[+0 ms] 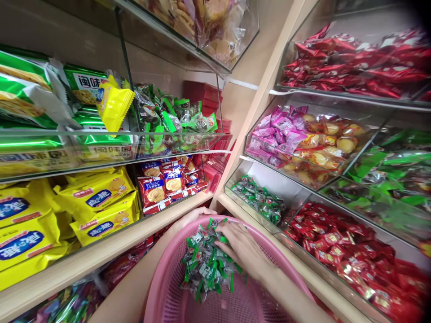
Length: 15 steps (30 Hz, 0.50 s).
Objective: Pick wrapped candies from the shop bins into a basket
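A pink plastic basket (pixel 158 280) with perforated sides sits low in front of me. Small clear packets with green ends (pixel 205 264), which look like wrapped candies, are heaped in its far part. My left hand (pixel 193 217) is closed on the basket's far left rim, with its fingertips partly hidden behind it. Reaching in from the right, my right hand (pixel 239 246) has its fingers bent around some of the packets at the top of the heap.
Yellow biscuit packs (pixel 101 197) and green packs (pixel 23 89) fill the left shelves. One loose yellow packet (pixel 114 103) leans over a clear shelf front. Clear bins on the right hold red-wrapped sweets (pixel 346 251), purple packets (pixel 279 130) and green-and-clear packets (pixel 259 197). Wooden shelf edges (pixel 330 287) flank the basket.
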Each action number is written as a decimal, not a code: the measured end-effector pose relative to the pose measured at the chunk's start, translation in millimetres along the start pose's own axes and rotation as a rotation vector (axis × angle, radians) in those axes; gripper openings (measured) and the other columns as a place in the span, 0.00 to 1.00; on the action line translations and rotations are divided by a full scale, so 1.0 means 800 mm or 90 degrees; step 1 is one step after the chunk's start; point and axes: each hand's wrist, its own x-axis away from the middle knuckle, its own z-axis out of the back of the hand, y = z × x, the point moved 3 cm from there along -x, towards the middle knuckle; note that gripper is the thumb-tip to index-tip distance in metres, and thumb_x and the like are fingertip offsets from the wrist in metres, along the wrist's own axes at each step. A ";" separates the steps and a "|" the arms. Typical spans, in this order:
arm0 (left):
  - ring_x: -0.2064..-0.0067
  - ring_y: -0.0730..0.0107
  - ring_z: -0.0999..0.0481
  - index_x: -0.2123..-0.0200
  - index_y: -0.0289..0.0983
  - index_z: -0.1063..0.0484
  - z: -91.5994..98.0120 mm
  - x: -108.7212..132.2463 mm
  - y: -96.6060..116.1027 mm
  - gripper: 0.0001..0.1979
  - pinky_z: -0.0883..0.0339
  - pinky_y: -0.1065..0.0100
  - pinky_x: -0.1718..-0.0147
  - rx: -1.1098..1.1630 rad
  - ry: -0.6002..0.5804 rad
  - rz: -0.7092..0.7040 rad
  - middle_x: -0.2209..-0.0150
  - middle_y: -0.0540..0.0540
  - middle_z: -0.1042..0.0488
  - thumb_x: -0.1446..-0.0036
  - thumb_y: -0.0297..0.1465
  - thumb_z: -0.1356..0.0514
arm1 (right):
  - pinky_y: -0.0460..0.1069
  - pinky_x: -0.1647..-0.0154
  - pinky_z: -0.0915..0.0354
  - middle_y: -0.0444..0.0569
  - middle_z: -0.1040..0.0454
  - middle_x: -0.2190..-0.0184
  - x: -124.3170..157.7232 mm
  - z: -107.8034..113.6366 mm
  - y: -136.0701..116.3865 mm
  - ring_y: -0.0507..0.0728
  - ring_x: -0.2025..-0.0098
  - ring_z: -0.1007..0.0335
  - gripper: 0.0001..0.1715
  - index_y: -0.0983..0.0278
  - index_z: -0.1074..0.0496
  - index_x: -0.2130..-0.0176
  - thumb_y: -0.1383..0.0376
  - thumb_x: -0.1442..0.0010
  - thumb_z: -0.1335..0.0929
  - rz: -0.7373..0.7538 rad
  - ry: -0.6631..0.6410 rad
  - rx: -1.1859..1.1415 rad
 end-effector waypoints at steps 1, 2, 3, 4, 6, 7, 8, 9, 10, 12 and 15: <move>0.70 0.69 0.29 0.58 0.24 0.31 0.001 -0.001 -0.001 0.16 0.37 0.70 0.67 0.003 0.000 0.015 0.69 0.42 0.25 0.46 0.29 0.48 | 0.55 0.54 0.37 0.50 0.29 0.57 -0.001 -0.001 -0.001 0.59 0.54 0.34 0.13 0.61 0.38 0.53 0.64 0.38 0.37 0.016 0.000 0.003; 0.71 0.69 0.29 0.57 0.24 0.32 0.002 -0.002 -0.002 0.16 0.37 0.70 0.68 0.007 0.002 0.027 0.69 0.42 0.24 0.46 0.28 0.48 | 0.55 0.54 0.37 0.50 0.29 0.57 -0.001 -0.002 -0.002 0.59 0.54 0.34 0.12 0.61 0.38 0.53 0.65 0.38 0.37 0.030 0.001 0.008; 0.71 0.70 0.29 0.56 0.24 0.32 0.002 -0.002 -0.003 0.17 0.37 0.71 0.68 0.012 0.003 0.036 0.69 0.42 0.24 0.47 0.28 0.49 | 0.56 0.53 0.37 0.50 0.29 0.56 -0.001 -0.003 -0.003 0.59 0.53 0.35 0.12 0.61 0.38 0.53 0.64 0.38 0.37 0.040 0.004 0.016; 0.71 0.70 0.29 0.55 0.24 0.33 0.003 -0.003 -0.004 0.18 0.37 0.71 0.68 0.015 0.004 0.042 0.69 0.42 0.24 0.47 0.28 0.49 | 0.56 0.53 0.37 0.50 0.29 0.56 -0.001 -0.004 -0.003 0.59 0.53 0.35 0.12 0.62 0.37 0.54 0.64 0.38 0.37 0.044 0.007 0.024; 0.70 0.69 0.28 0.55 0.24 0.33 0.004 -0.003 -0.004 0.18 0.37 0.70 0.67 0.021 0.003 0.049 0.68 0.41 0.24 0.47 0.28 0.49 | 0.56 0.53 0.35 0.51 0.29 0.56 0.000 -0.004 -0.002 0.59 0.53 0.34 0.11 0.62 0.37 0.54 0.64 0.38 0.37 0.043 0.017 0.031; 0.70 0.69 0.28 0.55 0.24 0.33 0.004 -0.003 -0.004 0.18 0.37 0.70 0.66 0.023 0.002 0.050 0.67 0.41 0.24 0.47 0.28 0.49 | 0.56 0.53 0.35 0.51 0.29 0.56 0.000 -0.004 -0.001 0.59 0.52 0.34 0.12 0.62 0.37 0.53 0.64 0.38 0.38 0.042 0.022 0.029; 0.69 0.68 0.28 0.56 0.24 0.32 0.005 -0.004 -0.004 0.18 0.37 0.69 0.64 0.024 0.003 0.048 0.67 0.41 0.24 0.47 0.29 0.48 | 0.56 0.52 0.35 0.51 0.29 0.55 0.001 -0.004 0.000 0.59 0.52 0.34 0.13 0.61 0.37 0.52 0.65 0.38 0.38 0.040 0.027 0.022; 0.68 0.68 0.27 0.56 0.25 0.32 0.006 -0.004 -0.004 0.17 0.36 0.69 0.63 0.024 0.004 0.046 0.67 0.41 0.24 0.47 0.29 0.48 | 0.56 0.50 0.35 0.51 0.30 0.54 0.001 -0.003 0.002 0.58 0.51 0.34 0.14 0.61 0.38 0.51 0.66 0.38 0.38 0.038 0.030 0.011; 0.67 0.67 0.27 0.57 0.25 0.32 0.007 -0.004 -0.004 0.17 0.36 0.69 0.62 0.022 0.006 0.043 0.67 0.42 0.24 0.47 0.30 0.47 | 0.55 0.49 0.35 0.51 0.32 0.52 0.001 -0.003 0.003 0.58 0.49 0.35 0.16 0.61 0.39 0.49 0.66 0.38 0.39 0.034 0.031 -0.002; 0.67 0.67 0.27 0.58 0.27 0.31 0.007 -0.005 -0.004 0.16 0.37 0.69 0.61 0.015 0.010 0.039 0.68 0.43 0.24 0.48 0.30 0.46 | 0.53 0.48 0.35 0.52 0.36 0.47 0.001 -0.002 0.004 0.57 0.47 0.37 0.19 0.61 0.41 0.47 0.67 0.38 0.39 0.026 0.031 -0.031; 0.66 0.69 0.28 0.61 0.28 0.30 0.004 -0.003 -0.001 0.13 0.37 0.68 0.60 -0.006 0.006 0.015 0.69 0.45 0.25 0.47 0.31 0.45 | 0.50 0.49 0.34 0.53 0.39 0.46 -0.002 -0.002 0.002 0.56 0.47 0.37 0.18 0.61 0.41 0.48 0.67 0.38 0.39 0.022 0.044 -0.057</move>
